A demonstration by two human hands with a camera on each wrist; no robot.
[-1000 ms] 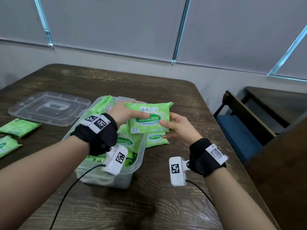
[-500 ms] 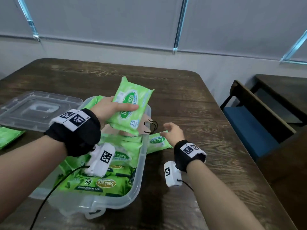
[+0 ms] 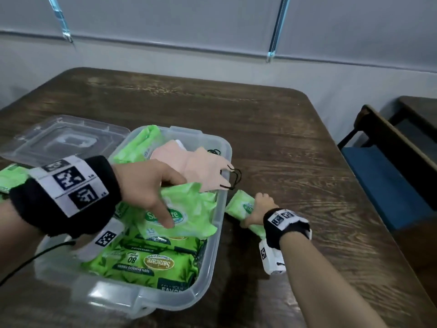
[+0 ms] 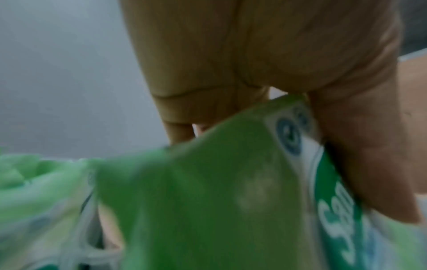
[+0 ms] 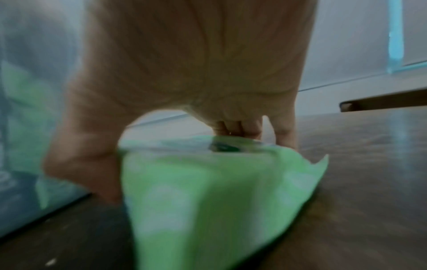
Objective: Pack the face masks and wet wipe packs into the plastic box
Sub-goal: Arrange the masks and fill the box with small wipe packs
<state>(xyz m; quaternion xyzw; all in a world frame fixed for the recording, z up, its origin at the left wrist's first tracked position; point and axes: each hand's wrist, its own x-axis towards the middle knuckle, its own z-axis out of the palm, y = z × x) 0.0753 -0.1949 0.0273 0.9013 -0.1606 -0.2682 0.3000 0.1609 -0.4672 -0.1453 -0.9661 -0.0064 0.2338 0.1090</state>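
A clear plastic box (image 3: 212, 254) stands on the wooden table, holding several green wet wipe packs and pink face masks (image 3: 201, 169) with black ear loops at its far end. My left hand (image 3: 151, 185) holds a small green wipe pack (image 3: 189, 216) low inside the box, thumb on top, as the left wrist view shows (image 4: 231, 182). My right hand (image 3: 257, 209) grips another small green wipe pack (image 3: 241, 205) lying on the table just right of the box; in the right wrist view thumb and fingers pinch that pack (image 5: 208, 191).
The clear box lid (image 3: 63, 140) lies on the table at the left. More green wipe packs (image 3: 11, 176) lie at the far left edge, partly behind my left wrist. A wooden chair with a blue seat (image 3: 387, 183) stands right of the table.
My left hand lowered its wipe pack from above the box down into it. My right hand let go of that pack, reached to the table and took hold of the pack beside the box.
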